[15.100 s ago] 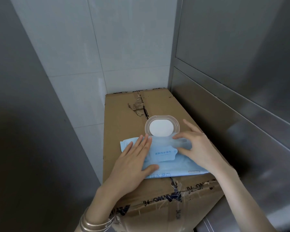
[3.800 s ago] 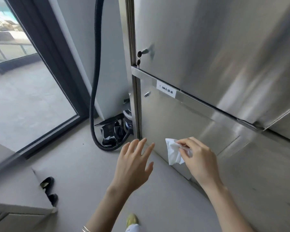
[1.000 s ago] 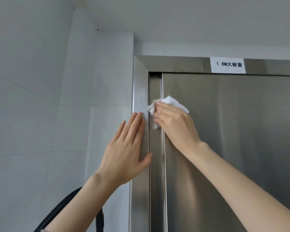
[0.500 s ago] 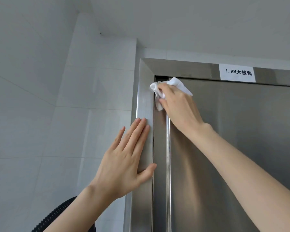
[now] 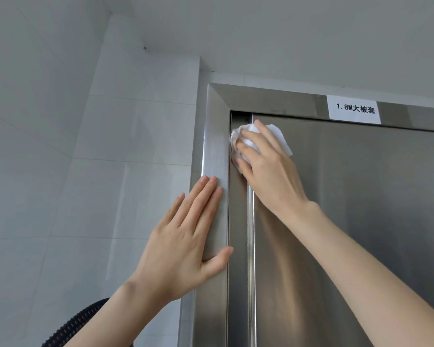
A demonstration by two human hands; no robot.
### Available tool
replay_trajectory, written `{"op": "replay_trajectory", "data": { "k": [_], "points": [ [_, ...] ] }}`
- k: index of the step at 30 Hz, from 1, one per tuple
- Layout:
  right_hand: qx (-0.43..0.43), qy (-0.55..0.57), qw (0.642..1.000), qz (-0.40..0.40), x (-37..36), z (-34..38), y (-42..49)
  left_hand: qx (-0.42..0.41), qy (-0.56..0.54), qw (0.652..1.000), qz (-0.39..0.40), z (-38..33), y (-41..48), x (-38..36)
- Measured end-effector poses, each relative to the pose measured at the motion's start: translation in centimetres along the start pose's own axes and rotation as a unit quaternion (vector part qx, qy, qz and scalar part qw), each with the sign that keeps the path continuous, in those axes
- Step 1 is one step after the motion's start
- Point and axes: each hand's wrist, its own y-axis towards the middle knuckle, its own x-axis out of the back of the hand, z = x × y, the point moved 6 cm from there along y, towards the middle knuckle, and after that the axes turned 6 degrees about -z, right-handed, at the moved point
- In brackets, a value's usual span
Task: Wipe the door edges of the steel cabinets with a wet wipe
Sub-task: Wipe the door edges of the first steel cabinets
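Your right hand (image 5: 268,169) is pressing the wet wipe (image 5: 277,136) onto the door edge (image 5: 250,234) just under the top left corner, fingers bent over the bunched cloth, thumb hidden. Edge is running vertically, straight down below the grip; judging the stroke should be following it downward. Your left hand (image 5: 186,236) is lying flat, fingers straight, on the cabinet frame (image 5: 216,146), holding nothing, lower and just beside
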Motion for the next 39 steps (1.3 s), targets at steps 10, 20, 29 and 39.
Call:
{"op": "replay_trajectory", "data": {
  "k": [10, 20, 29, 39],
  "points": [
    [0.011, 0.024, 0.999, -0.025, -0.1, 0.6, -1.0, 0.0, -0.009, 1.0, -0.004, 0.1, 0.0, 0.0],
    [0.058, -0.03, 0.996, 0.055, -0.5, -0.3, 0.2, -0.001, -0.009, 1.0, -0.007, 0.2, -0.1, -0.2],
    [0.117, -0.091, 0.986, 0.078, -0.2, 0.1, -0.8, -0.007, 0.005, 1.0, 0.007, 0.3, -0.3, -0.2],
    [0.098, -0.091, 0.99, 0.048, -0.3, 1.5, -3.4, -0.011, 0.01, 1.0, 0.005, 0.2, -0.3, -0.2]
  ]
}}
